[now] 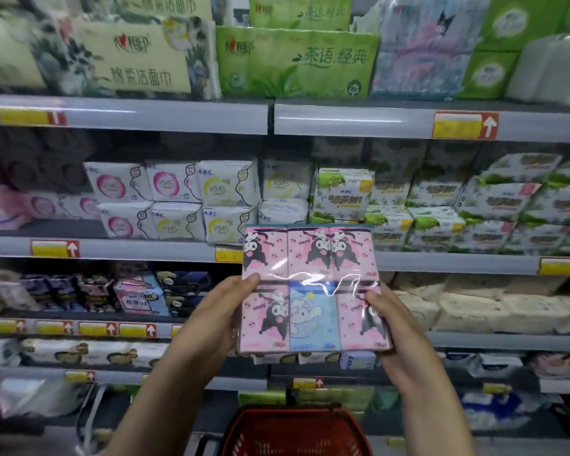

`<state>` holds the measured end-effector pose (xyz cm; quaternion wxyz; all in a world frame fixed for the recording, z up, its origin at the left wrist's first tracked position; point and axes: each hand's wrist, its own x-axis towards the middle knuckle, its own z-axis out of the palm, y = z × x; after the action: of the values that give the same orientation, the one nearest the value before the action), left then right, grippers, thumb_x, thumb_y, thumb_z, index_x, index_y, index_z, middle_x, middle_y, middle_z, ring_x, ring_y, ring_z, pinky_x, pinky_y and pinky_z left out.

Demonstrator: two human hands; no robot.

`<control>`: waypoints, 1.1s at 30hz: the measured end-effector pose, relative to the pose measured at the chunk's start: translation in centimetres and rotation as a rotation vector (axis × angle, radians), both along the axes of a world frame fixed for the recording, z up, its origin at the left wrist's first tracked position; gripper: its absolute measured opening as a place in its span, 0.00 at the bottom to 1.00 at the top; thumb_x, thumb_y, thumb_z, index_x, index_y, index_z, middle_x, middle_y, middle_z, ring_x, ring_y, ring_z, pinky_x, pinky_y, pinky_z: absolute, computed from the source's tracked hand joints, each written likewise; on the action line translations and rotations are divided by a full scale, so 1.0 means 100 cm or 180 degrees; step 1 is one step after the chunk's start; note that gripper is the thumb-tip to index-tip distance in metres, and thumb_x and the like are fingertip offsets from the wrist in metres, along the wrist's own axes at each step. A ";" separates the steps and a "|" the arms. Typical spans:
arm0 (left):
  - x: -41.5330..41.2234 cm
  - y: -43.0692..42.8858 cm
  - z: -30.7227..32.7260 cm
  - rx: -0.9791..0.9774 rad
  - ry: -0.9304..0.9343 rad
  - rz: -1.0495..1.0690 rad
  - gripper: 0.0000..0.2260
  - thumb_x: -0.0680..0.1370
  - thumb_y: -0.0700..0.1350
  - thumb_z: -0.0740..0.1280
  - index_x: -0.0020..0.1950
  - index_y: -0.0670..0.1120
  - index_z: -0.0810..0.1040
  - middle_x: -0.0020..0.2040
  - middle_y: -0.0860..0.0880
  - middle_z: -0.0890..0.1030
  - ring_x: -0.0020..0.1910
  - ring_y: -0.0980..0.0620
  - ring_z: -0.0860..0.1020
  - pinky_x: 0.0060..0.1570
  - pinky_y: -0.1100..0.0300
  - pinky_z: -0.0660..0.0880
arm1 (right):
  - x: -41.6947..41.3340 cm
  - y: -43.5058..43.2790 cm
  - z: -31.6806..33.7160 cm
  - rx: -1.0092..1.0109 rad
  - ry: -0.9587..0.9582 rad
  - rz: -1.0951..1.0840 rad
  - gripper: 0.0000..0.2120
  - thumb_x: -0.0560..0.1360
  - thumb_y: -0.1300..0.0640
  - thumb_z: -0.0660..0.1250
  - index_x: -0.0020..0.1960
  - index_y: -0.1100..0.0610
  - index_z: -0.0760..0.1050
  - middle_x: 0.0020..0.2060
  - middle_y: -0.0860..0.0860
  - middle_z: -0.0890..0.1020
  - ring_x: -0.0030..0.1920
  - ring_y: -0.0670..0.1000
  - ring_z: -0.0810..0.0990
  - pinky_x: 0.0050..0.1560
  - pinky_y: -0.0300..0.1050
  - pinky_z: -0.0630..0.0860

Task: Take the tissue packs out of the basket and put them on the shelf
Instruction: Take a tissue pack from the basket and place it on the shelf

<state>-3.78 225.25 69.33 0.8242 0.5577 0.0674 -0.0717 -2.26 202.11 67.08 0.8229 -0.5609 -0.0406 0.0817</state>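
The person is holding a multipack of pocket tissues [313, 291] upright in front of the shelving, its long axis running vertically, 6 printed packets showing through clear wrap. The left hand [211, 320] is clamping the pack's left edge, thumb across the front; the right hand [392, 327] is gripping the right edge the same way. Both hands are equally close, so either could steer. The pack is hanging above the red basket [297, 429], well clear of it, and facing the shelf edge [129, 250]. The tiers behind are looking crowded with stock, so finding a free slot is likely deciding the placement.
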 end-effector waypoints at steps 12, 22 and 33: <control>0.007 0.000 -0.009 0.0361 0.0068 -0.0091 0.24 0.69 0.52 0.74 0.60 0.42 0.77 0.55 0.40 0.83 0.54 0.41 0.82 0.56 0.40 0.77 | -0.006 0.003 0.007 -0.0106 -0.0205 -0.0287 0.44 0.46 0.38 0.81 0.61 0.45 0.76 0.51 0.50 0.85 0.50 0.51 0.84 0.39 0.42 0.80; 0.002 -0.004 -0.014 0.0683 0.0185 -0.0050 0.18 0.72 0.52 0.68 0.61 0.51 0.76 0.51 0.49 0.85 0.53 0.50 0.82 0.51 0.47 0.78 | -0.006 0.005 -0.001 -0.0350 -0.0315 -0.0598 0.34 0.56 0.46 0.81 0.59 0.38 0.74 0.55 0.51 0.82 0.49 0.49 0.83 0.44 0.40 0.80; 0.005 -0.004 -0.017 0.0592 0.0665 0.0065 0.21 0.75 0.58 0.63 0.63 0.48 0.74 0.58 0.48 0.80 0.55 0.47 0.80 0.47 0.45 0.79 | -0.008 -0.003 -0.013 -0.0411 -0.0499 -0.0482 0.39 0.51 0.38 0.81 0.60 0.32 0.73 0.61 0.50 0.79 0.55 0.61 0.79 0.55 0.73 0.71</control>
<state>-3.28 224.82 67.65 0.7582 0.6205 0.1648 -0.1143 -3.09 201.84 65.76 0.7832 -0.6188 -0.0569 -0.0223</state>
